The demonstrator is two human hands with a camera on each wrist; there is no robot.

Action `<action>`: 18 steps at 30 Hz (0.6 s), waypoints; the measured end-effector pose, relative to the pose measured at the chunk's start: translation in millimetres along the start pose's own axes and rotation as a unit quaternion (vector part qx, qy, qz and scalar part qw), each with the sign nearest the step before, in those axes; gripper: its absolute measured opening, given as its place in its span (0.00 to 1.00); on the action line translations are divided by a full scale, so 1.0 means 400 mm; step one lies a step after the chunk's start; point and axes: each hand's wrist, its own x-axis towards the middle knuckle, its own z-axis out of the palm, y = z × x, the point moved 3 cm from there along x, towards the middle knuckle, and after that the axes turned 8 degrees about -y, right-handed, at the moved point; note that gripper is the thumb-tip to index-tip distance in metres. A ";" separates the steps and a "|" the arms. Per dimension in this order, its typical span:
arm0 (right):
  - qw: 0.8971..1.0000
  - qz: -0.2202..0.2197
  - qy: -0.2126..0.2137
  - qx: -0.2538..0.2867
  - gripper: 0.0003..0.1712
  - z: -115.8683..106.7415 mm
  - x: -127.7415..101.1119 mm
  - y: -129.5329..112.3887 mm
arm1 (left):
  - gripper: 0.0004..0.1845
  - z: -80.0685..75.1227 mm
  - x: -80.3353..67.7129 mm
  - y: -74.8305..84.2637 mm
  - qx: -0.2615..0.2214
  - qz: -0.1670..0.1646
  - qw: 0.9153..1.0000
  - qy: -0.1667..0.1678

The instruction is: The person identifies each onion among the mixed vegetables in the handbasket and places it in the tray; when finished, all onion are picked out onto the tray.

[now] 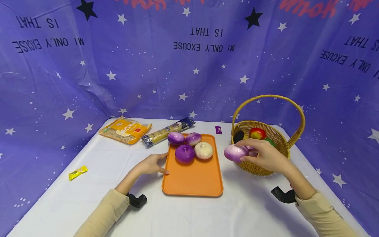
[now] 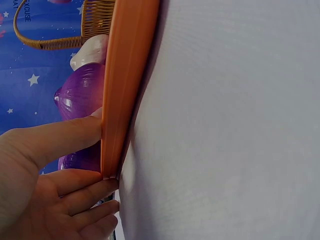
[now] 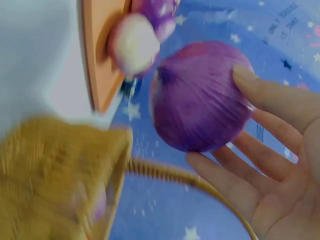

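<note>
My right hand (image 1: pixel 267 156) holds a purple onion (image 1: pixel 235 153) between thumb and fingers, over the left rim of a wicker basket (image 1: pixel 278 138). In the right wrist view, this onion (image 3: pixel 200 100) has its pointed end turned towards the tray. On the left, my left hand (image 1: pixel 151 164) touches the left edge of an orange tray (image 1: pixel 192 182), thumb and fingers spread apart along the rim. Grouped at the tray's far end are a dark purple onion (image 1: pixel 185 153), a white onion (image 1: pixel 204 150) and two purple-and-white onions (image 1: pixel 176 139).
The basket has a tall arched handle (image 1: pixel 269 96) and contains a red-yellow fruit (image 1: pixel 257 133) and a dark item (image 1: pixel 238 136). Behind the tray lie a noodle pack (image 1: pixel 168 131) and an orange food bag (image 1: pixel 125 130). Small yellow (image 1: pixel 78 172) and purple (image 1: pixel 218 130) packets lie on the table.
</note>
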 end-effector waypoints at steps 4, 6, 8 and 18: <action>1.000 -0.009 0.006 0.029 0.27 0.055 0.027 -0.025 | 0.48 -0.001 -0.002 0.002 0.002 0.004 1.000 0.000; 0.999 -0.016 0.004 0.036 0.27 0.085 0.041 -0.035 | 0.48 -0.001 -0.002 0.004 0.001 0.005 1.000 -0.001; 0.999 -0.017 -0.005 0.051 0.27 0.115 0.055 -0.043 | 0.48 -0.002 -0.003 0.005 -0.001 0.005 1.000 -0.001; 0.991 -0.029 -0.061 0.116 0.24 0.229 0.135 -0.067 | 0.48 -0.002 -0.005 0.008 0.008 0.003 1.000 -0.002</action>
